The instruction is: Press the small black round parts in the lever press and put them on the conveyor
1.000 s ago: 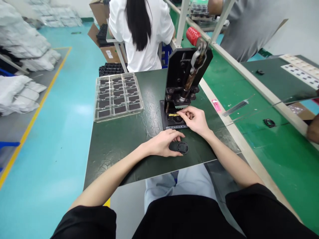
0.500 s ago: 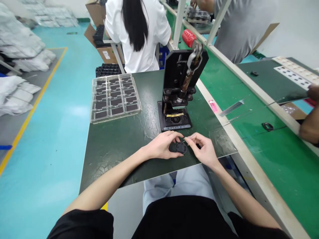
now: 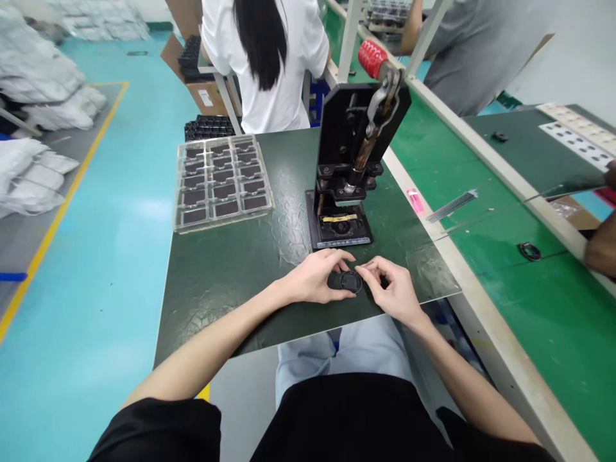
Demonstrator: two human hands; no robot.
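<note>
Head view. Clock face centred on the black device (image 3: 350, 282), twelve pointing away from the wearer.

Observed left hand (image 3: 314, 277) coming in from eight o'clock, wrist low over the green tabletop (image 3: 216, 276), palm turned toward three. Noted its thumb along the device's near side, forefinger arched over the far side, other fingers curled in between: a curved grip. Noted right hand (image 3: 392, 290) reaching in from four o'clock, thumb and forefinger pressed together at the device's far right rim, remaining fingers folded. Cannot tell what, if anything, is pinched there.

Logged the device as matt black, with a round end, thin paler rim and recessed inside detail, too small to read. Found low over the tabletop, between both hands. Recorded long axis nine to three, round end toward three, open face up.

Located black hand press (image 3: 353, 147) at twelve, with yellow strip (image 3: 339, 218) across its base; clear tray (image 3: 223, 183) at ten.
</note>
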